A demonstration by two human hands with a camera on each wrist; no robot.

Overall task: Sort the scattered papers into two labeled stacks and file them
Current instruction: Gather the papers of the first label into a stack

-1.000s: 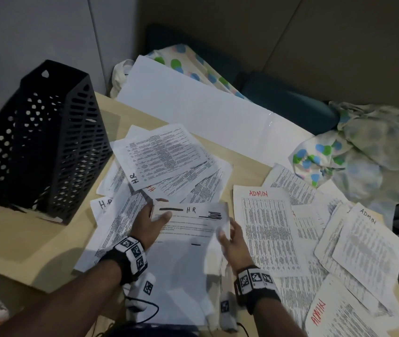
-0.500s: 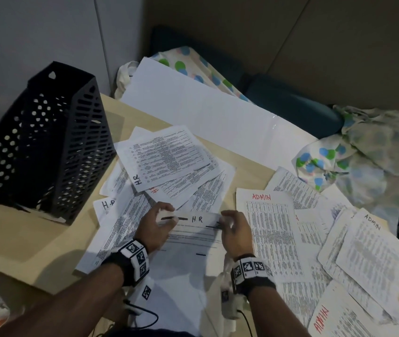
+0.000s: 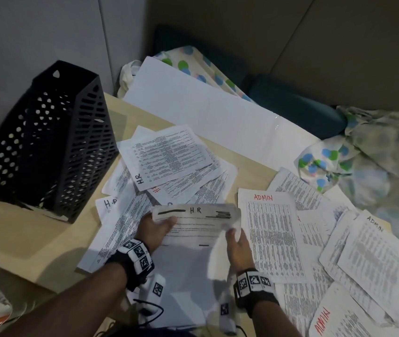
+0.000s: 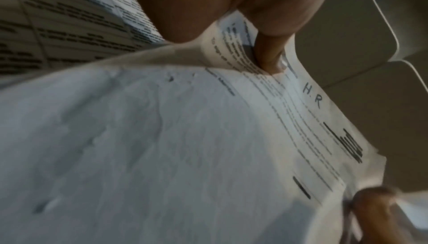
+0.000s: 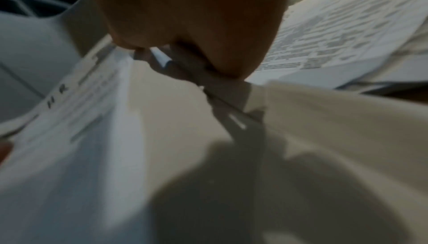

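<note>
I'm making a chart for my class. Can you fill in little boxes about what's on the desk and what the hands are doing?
held sheet: H.R paper, lifted, top edge curling
left hand: grips the paper's left side
right hand: pinches its right edge
HR pile: left of the hands, overlapping
ADMIN papers: right, scattered
file holder: black, far left on the desk

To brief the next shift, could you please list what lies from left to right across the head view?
Black file holder → HR pile → held H.R sheet → ADMIN sheet → second ADMIN sheet.
</note>
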